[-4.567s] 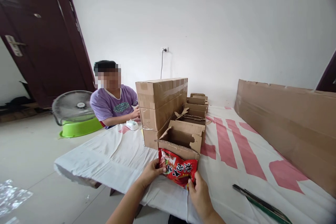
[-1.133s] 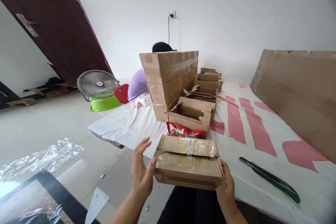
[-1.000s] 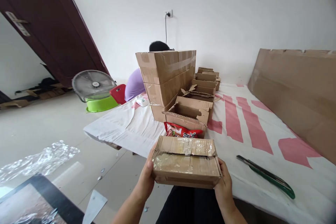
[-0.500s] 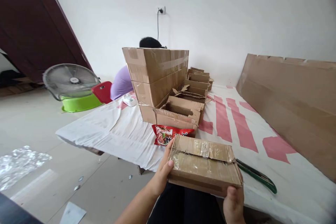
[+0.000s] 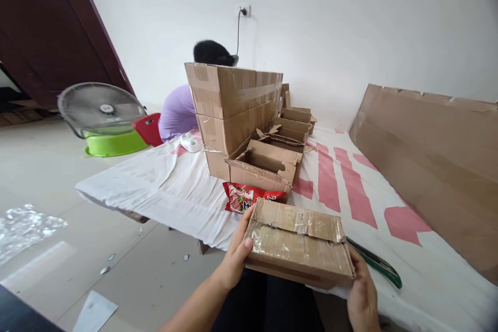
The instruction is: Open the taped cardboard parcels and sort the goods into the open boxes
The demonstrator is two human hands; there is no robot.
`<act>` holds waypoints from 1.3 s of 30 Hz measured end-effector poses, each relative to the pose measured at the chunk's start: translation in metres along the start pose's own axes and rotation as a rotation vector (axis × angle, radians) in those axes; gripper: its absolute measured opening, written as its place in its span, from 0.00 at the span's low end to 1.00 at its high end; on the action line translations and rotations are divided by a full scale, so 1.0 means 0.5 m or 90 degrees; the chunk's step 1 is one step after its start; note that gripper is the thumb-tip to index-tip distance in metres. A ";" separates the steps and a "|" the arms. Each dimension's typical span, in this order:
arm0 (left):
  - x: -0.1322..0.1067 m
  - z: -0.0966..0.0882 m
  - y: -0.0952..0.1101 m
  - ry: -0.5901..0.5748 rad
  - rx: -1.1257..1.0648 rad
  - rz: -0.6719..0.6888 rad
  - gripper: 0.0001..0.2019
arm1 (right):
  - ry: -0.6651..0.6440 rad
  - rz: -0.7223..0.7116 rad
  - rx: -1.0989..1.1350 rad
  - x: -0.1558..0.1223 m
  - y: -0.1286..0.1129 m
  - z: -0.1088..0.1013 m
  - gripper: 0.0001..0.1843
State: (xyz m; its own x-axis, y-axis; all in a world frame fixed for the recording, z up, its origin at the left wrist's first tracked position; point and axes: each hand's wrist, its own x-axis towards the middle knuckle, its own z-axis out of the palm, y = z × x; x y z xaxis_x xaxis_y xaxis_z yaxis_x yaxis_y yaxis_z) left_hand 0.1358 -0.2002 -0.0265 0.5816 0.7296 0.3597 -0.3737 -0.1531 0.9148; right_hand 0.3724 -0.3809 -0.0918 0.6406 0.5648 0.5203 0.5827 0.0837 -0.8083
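Note:
A flat cardboard box (image 5: 299,249), its top flaps taped with a gap along the seam, is held level over my lap at the table's front edge. My left hand (image 5: 235,254) grips its left end, thumb near the top edge. Against the right end presses my right hand (image 5: 361,285), its fingers partly hidden behind the box. Just beyond the box lies a red food packet (image 5: 247,197), partly covered by it. A green-handled cutter (image 5: 383,267) rests on the cloth right of the box.
Open cardboard boxes (image 5: 268,158) stand in a row beside stacked taped cartons (image 5: 212,132). A large cardboard sheet (image 5: 424,166) leans at the right. Behind the cartons crouches a person in purple (image 5: 177,114). A fan (image 5: 103,109) and a red chair (image 5: 150,128) are at left.
My right hand has shifted up along the box's right end, its thumb now off the front edge. The person's head behind the cartons has moved left. The view has shifted slightly.

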 end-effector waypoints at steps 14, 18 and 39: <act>0.006 0.000 0.007 0.002 0.008 0.011 0.37 | -0.136 0.088 -0.659 0.092 0.093 -0.159 0.24; 0.009 0.000 0.004 -0.009 -0.003 0.024 0.36 | 0.016 -0.079 -0.490 0.112 0.045 -0.159 0.24; 0.014 -0.001 -0.001 -0.014 0.022 0.050 0.38 | -0.233 -0.719 -0.348 0.209 -0.309 -0.004 0.19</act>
State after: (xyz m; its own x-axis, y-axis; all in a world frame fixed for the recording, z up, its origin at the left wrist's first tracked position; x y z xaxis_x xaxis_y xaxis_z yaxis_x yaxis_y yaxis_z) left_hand 0.1397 -0.1950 -0.0246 0.5675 0.6991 0.4350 -0.3939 -0.2334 0.8890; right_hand 0.3503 -0.3367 0.0882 -0.4551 0.5986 0.6592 0.8878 0.3619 0.2842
